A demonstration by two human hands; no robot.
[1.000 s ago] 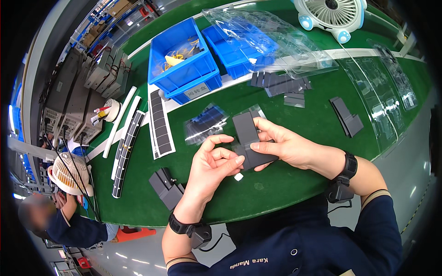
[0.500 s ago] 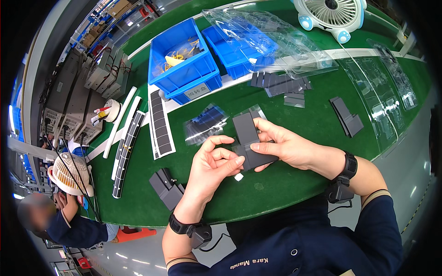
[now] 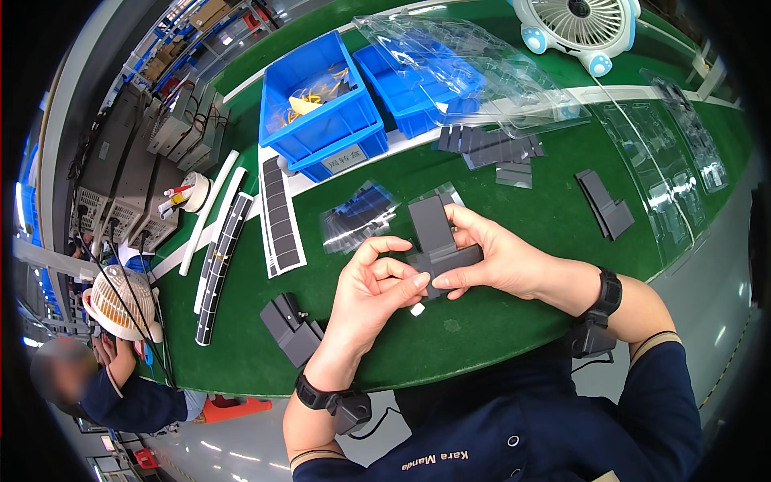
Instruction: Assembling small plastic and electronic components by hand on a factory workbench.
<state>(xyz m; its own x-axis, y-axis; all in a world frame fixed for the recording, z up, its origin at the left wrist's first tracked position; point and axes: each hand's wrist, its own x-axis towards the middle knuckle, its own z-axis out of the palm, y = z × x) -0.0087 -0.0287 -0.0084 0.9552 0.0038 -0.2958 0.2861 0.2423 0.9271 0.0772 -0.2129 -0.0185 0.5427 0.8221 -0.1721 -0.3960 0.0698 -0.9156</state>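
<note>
My right hand [image 3: 491, 255] is closed around a dark grey, L-shaped plastic part [image 3: 434, 229], thumb across its lower end and fingers behind it. Its long arm points away from me. At the part's lower left edge, my left hand [image 3: 371, 285] is closed, thumb and index fingertip pinched together; what they grip is too small to make out. A small white piece [image 3: 417, 309] lies on the table just below the fingertips. Similar dark grey parts rest on the table, one [image 3: 291, 329] beside my left wrist and another [image 3: 604, 205] at the right.
On the green table [image 3: 482, 329], a packet of dark film strips [image 3: 359, 217] lies ahead of my hands. Beyond stand blue bins [image 3: 321, 140], clear plastic trays [image 3: 498, 76] and a fan [image 3: 577, 32]. Label sheets [image 3: 281, 217] lie left. A person [image 3: 120, 386] sits far left.
The L-shaped part has tilted and turned slightly in my right hand. My right thumb has slid down toward its lower edge. My left hand stays almost still.
</note>
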